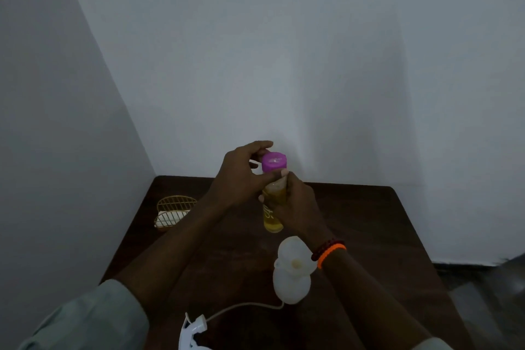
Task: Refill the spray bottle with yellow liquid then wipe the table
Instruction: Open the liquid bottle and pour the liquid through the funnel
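Note:
A clear bottle of yellow liquid [273, 217] stands upright above the dark wooden table [369, 221], held around its body by my right hand [295, 204]. My left hand [241, 176] has its fingers around the bottle's purple cap [274, 161]. Nearer to me stands the white spray bottle [292, 273], its mouth uncovered. Its white trigger head [193, 329] lies on the table at the front, with the dip tube [244, 305] curving toward the bottle.
A gold wire holder [173, 212] with something white in it sits at the table's back left. White walls close in behind and to the left. The table's right edge drops to a dark floor [483, 293].

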### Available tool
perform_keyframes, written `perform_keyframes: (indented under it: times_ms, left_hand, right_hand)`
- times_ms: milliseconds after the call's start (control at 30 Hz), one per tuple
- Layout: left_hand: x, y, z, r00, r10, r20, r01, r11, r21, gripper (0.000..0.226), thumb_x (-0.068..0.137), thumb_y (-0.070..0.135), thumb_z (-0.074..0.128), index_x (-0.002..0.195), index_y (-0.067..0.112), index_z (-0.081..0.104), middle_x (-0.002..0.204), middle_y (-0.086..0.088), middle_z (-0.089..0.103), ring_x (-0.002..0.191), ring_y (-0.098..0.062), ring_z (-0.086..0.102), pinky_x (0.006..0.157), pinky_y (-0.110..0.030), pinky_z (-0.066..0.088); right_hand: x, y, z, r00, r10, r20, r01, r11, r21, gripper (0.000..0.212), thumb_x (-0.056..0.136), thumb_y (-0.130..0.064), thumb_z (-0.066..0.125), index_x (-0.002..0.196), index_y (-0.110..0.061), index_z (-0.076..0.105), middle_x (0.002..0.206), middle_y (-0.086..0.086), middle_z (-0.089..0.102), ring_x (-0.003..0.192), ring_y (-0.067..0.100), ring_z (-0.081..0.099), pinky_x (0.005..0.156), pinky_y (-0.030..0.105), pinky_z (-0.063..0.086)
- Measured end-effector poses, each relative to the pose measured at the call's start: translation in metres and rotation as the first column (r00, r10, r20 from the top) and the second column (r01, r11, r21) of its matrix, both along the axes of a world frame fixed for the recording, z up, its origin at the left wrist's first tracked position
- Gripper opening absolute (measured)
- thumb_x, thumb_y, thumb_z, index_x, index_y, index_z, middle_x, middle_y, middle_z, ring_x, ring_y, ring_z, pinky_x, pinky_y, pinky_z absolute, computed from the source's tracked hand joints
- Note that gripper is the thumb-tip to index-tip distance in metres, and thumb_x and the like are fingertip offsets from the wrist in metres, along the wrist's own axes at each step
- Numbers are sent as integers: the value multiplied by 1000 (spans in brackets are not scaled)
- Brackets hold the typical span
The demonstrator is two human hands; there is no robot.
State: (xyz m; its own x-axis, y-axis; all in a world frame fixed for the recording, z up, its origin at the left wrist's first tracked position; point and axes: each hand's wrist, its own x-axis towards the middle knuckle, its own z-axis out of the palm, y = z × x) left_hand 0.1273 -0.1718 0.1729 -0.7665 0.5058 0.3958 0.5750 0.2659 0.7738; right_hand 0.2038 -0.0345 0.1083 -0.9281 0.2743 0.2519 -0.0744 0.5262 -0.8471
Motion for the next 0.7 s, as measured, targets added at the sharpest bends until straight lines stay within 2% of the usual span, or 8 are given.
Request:
perform_keyframes:
  times_ms: [100, 200, 300, 400, 500, 567, 700]
  left_hand:
    - [-1, -1, 5, 998, 50, -22, -49, 997, 62, 66, 73, 42, 80, 130, 15, 60, 117, 2, 66, 99, -9, 63, 76, -11, 53]
    - [-1, -11, 0, 993, 115, -29, -112, 989, 96, 56, 76, 34, 81, 126, 16, 61, 118, 5, 65, 100, -9, 61, 72, -10, 51]
    - [-5, -31, -24, 985, 169, 37, -171, 984, 50, 54, 75, 30, 82, 123, 18, 60, 117, 6, 64, 100, -6, 61, 72, -7, 50]
    - [-9, -56, -66, 971, 219, 95, -198, 961, -190, 59, 71, 26, 84, 124, 19, 58, 119, 6, 59, 103, -6, 57, 75, -8, 48]
    - [-6, -73, -120, 964, 213, 159, -126, 892, -435, 58, 69, 25, 84, 120, 25, 57, 118, 7, 57, 104, -6, 56, 86, -22, 53]
    - [1, -77, -153, 953, 219, 211, -67, 826, -559, 54, 70, 29, 83, 117, 27, 57, 115, 9, 57, 104, -7, 57, 86, -24, 53]
    - [10, -74, -204, 917, 290, 274, 2, 683, -730, 55, 69, 36, 82, 117, 28, 57, 117, 5, 56, 107, -11, 54, 90, -30, 51]
  right_hand:
    - [-3, 3, -2, 1000, 4, 8, -4, 1000, 10, 46, 80, -27, 81, 118, -12, 59, 109, 1, 71, 99, 12, 69, 88, 33, 58]
    - [-6, 8, -3, 1000, -1, 30, 1, 1000, 4, 47, 79, -28, 82, 118, -13, 60, 109, 0, 70, 98, 10, 68, 88, 33, 58]
    - [-7, 15, -8, 999, -33, 28, 34, 999, -19, 46, 77, -31, 84, 114, -16, 61, 105, -3, 71, 96, 6, 68, 86, 34, 59]
    - [-7, 24, -10, 998, -55, 39, 56, 998, -38, 45, 77, -33, 84, 112, -17, 62, 102, -4, 72, 95, 6, 70, 84, 34, 60]
    - [-9, 30, -13, 997, -70, 32, 71, 997, -22, 45, 76, -32, 85, 111, -14, 63, 102, -5, 72, 92, 3, 69, 82, 27, 59]
    - [-9, 34, -15, 996, -82, 20, 82, 997, -5, 47, 75, -32, 85, 113, -14, 63, 103, -6, 72, 93, 0, 68, 82, 24, 58]
    - [-10, 42, -21, 996, -87, 24, 87, 996, 2, 51, 74, -35, 86, 114, -15, 63, 106, -6, 72, 98, 3, 69, 84, 28, 60]
